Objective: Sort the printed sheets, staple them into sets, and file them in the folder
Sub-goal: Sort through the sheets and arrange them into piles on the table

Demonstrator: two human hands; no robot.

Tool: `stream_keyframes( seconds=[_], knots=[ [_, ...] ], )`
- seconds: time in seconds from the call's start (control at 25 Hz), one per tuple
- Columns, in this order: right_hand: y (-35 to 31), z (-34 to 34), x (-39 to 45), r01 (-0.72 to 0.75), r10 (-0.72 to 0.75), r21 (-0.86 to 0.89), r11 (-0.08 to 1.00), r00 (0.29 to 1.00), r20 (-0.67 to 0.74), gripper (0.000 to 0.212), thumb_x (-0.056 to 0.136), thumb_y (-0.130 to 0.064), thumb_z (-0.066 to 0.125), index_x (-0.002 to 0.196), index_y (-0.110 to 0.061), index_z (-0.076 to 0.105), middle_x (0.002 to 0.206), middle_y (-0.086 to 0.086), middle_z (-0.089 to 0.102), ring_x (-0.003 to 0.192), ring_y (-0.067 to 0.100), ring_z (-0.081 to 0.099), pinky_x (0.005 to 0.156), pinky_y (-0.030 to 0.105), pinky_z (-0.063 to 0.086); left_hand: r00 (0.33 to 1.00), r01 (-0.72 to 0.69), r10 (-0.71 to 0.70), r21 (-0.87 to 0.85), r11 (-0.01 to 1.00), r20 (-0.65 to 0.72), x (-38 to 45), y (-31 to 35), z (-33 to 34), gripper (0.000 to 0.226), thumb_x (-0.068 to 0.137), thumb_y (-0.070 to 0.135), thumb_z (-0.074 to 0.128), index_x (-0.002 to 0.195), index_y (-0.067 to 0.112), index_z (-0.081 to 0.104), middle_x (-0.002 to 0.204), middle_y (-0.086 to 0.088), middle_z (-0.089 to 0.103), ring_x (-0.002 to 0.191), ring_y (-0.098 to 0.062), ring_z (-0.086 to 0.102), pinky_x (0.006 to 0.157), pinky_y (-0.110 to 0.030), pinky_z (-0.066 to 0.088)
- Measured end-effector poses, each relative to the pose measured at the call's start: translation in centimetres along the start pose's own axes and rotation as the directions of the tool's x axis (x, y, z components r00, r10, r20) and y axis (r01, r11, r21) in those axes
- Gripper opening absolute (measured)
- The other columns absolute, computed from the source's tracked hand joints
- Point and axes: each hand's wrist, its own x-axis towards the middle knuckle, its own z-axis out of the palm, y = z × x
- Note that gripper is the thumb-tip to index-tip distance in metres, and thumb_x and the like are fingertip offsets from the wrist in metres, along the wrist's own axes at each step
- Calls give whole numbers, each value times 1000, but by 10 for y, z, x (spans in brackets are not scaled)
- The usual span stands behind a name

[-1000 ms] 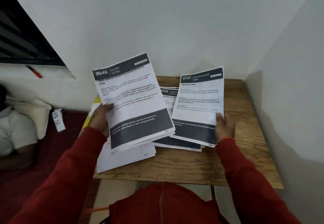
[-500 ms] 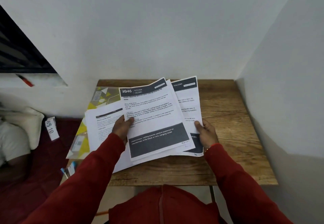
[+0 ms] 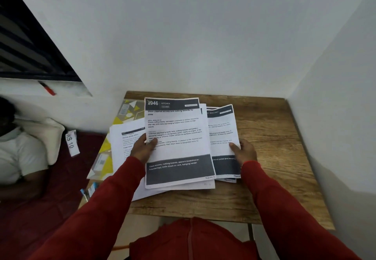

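A printed set headed "946 KITCHEN" (image 3: 177,143) lies over other sheets on the wooden table (image 3: 274,150). My left hand (image 3: 143,147) grips its left edge, thumb on top of the page. To its right a "BALCONY" sheet (image 3: 221,131) is partly tucked under the kitchen set, and my right hand (image 3: 243,150) pinches its right edge with the thumb on the paper. More white sheets (image 3: 127,141) spread out at the left, over a folder (image 3: 124,117) with a yellow, grey and white pattern. No stapler is visible.
White walls close the table in at the back and right. At the left, a person in a white shirt (image 3: 16,154) lies on a dark red surface by a pillow (image 3: 46,133) and a "WS 10" tag (image 3: 71,142). A red pen (image 3: 47,88) lies on the window ledge.
Both hands have lowered the two lifted sets onto the table pile. The kitchen set now lies squarer, and the balcony sheet has slid partly beneath it.
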Motion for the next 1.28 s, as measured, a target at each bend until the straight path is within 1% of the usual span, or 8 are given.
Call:
stream_keyframes(
  seconds=[0.24, 0.36, 0.48, 0.64, 0.8, 0.96, 1.12, 1.28],
  knots=[
    [-19, 12, -5, 191, -323, -498, 846, 926, -194, 46, 84, -25, 70, 127, -14, 56, 120, 17, 53, 113, 38, 46, 93, 46, 41, 996, -15, -1, -183, 983, -87, -1, -11, -56, 24, 95, 3, 54, 117, 12, 61, 127, -19, 61, 114, -38, 59, 103, -56, 43],
    [-38, 42, -16, 372, -388, -260, 891, 922, -12, 28, 87, -19, 67, 115, -14, 65, 101, 8, 64, 96, 27, 56, 91, 35, 44, 984, -7, -31, -210, 978, -178, -6, -14, -86, 34, 97, 1, 48, 131, 3, 51, 115, -9, 68, 91, -21, 69, 91, -41, 55],
    [-69, 65, -41, 63, -111, 148, 987, 933, 344, 28, 93, -42, 59, 104, -17, 67, 101, 8, 72, 78, 21, 66, 73, 36, 55, 975, -26, -9, -157, 987, -220, -8, -15, -100, 35, 96, 0, 50, 131, 0, 50, 109, -7, 69, 82, -11, 69, 85, -33, 56],
    [-83, 77, -52, -213, 14, 262, 941, 801, 599, 49, 88, -62, 53, 112, -21, 67, 101, 0, 74, 77, 21, 71, 67, 34, 56, 989, -85, 71, -102, 991, -133, -8, -6, -76, 24, 89, 12, 66, 112, 18, 63, 120, -14, 66, 108, -34, 63, 102, -54, 45],
    [-70, 65, -38, 33, -138, 255, 966, 902, 408, 25, 86, -8, 70, 111, -11, 66, 112, 12, 71, 98, 25, 69, 90, 40, 55, 996, -75, 81, -144, 987, 34, -16, 9, -20, 34, 82, 18, 72, 115, 21, 64, 115, -9, 70, 106, -32, 66, 93, -48, 52],
    [-48, 22, -9, 97, -106, 119, 988, 992, 72, 28, 86, -2, 67, 114, -4, 65, 113, 12, 68, 97, 25, 65, 89, 35, 52, 998, -52, 53, -35, 998, 25, -15, 24, -1, 21, 95, 16, 58, 115, 21, 61, 107, -4, 72, 78, -21, 65, 62, -31, 51],
    [-25, -6, 10, 11, -14, -68, 998, 999, -37, 32, 88, -1, 63, 120, -2, 63, 113, 7, 65, 99, 21, 60, 85, 27, 44, 899, -129, 342, 582, 803, -272, -7, -9, -43, 25, 88, 25, 60, 112, 20, 66, 113, -9, 65, 106, -34, 57, 96, -44, 44],
    [-5, -3, 19, -6, -7, -162, 987, 997, -79, 32, 88, -4, 62, 120, -6, 63, 119, 14, 66, 107, 32, 62, 87, 28, 44, 882, 214, 160, 680, 701, -443, -18, -30, -61, 55, 81, 33, 71, 131, 27, 50, 138, -12, 34, 127, -41, 31, 107, -54, 24]
  ],
)
